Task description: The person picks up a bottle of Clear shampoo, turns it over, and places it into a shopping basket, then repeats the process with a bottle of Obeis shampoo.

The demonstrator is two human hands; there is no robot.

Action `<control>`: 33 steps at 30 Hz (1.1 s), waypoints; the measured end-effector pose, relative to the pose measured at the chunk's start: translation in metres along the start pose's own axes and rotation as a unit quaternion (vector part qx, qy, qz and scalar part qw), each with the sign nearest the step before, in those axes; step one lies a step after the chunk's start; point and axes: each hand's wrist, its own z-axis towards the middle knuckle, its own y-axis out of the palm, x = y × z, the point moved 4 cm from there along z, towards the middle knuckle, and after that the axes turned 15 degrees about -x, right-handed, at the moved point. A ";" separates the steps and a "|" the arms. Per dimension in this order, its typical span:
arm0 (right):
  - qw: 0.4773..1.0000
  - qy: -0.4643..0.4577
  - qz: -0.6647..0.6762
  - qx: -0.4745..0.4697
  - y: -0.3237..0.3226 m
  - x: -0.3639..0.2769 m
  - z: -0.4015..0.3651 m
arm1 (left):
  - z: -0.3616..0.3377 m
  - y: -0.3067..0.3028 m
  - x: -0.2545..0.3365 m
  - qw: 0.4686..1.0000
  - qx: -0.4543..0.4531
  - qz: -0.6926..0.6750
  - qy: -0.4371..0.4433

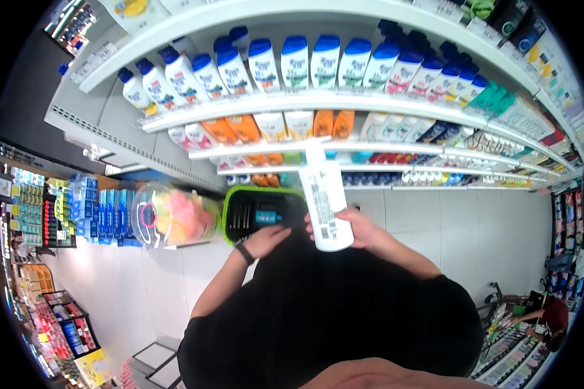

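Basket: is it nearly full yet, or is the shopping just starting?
Just starting, it seems. Done: one blue item lies in the green-rimmed basket. In hand: the right hand holds a white bottle, its printed label facing the camera; the left hand is at the basket's near edge. Left: the white bottle is not in yet, and the basket has room.

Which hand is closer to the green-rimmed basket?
Left. The left hand is at the near edge of the basket; the right hand holds a white bottle just beside it.
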 end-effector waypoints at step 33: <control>0.999 0.021 -0.003 -0.025 -0.010 0.004 -0.012 | 0.017 -0.014 -0.043 0.962 -0.191 -0.148 -0.124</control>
